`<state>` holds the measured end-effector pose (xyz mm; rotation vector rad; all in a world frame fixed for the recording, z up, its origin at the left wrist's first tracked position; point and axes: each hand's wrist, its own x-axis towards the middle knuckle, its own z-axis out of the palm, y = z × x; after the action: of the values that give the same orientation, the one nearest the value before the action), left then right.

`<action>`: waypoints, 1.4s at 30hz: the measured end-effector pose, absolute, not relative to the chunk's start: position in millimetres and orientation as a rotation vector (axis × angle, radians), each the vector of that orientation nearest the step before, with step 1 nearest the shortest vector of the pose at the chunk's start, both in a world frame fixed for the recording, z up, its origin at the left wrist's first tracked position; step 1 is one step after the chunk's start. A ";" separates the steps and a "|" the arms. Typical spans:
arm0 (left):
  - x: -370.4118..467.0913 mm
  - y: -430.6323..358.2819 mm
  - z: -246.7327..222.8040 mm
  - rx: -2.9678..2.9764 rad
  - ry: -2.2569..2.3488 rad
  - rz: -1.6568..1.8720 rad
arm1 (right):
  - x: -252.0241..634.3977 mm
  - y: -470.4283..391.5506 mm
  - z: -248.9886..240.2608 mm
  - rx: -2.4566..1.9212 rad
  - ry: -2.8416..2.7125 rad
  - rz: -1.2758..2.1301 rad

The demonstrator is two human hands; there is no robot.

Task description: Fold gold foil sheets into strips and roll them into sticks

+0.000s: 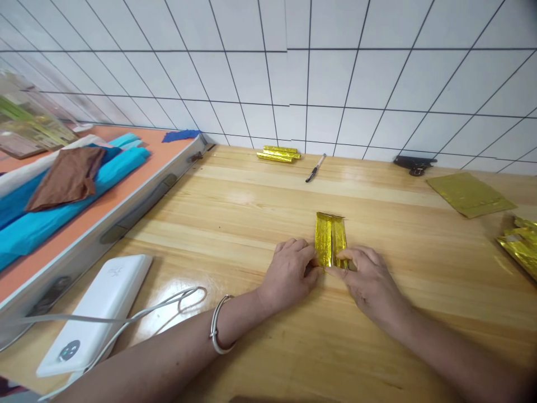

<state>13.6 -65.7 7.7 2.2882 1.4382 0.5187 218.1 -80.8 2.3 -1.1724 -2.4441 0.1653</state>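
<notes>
A shiny gold foil sheet [324, 238] lies on the wooden table, its two sides folded inward so that a narrow gap runs down the middle. My left hand [292, 271] pinches its near left corner between thumb and fingers. At the near right corner, my right hand [369, 282] grips the same sheet, thumb and forefinger closed on the edge. The fingertips of both hands hide part of the near edge. A bangle [215, 324] circles my left wrist.
Gold foil rolls [277, 154] and a pen [315, 168] lie near the tiled wall. A black clip-like object [415, 163], a flat gold sheet [470, 193] and crumpled gold foil [522, 246] are at right. On the left are a white power bank [98, 308] with cables and a box edge holding folded blue and brown paper [67, 176].
</notes>
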 end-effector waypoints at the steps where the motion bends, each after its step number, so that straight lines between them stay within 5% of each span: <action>1: 12.8 -65.1 8.1 2.289 1.426 0.520 | 218.5 -80.6 2.0 -1.158 -2.451 0.173; 34: 6.4 -70.6 4.8 2.178 1.567 0.630 | 220.7 -79.2 -0.7 -1.178 -2.453 0.290; 42: 7.2 -74.0 5.2 2.536 1.123 0.571 | 223.1 -71.7 -5.7 -1.196 -2.389 0.405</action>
<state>7.2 -74.0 5.2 2.5360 1.1233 0.5708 223.1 -71.7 -5.7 -1.1960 -2.3888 0.4050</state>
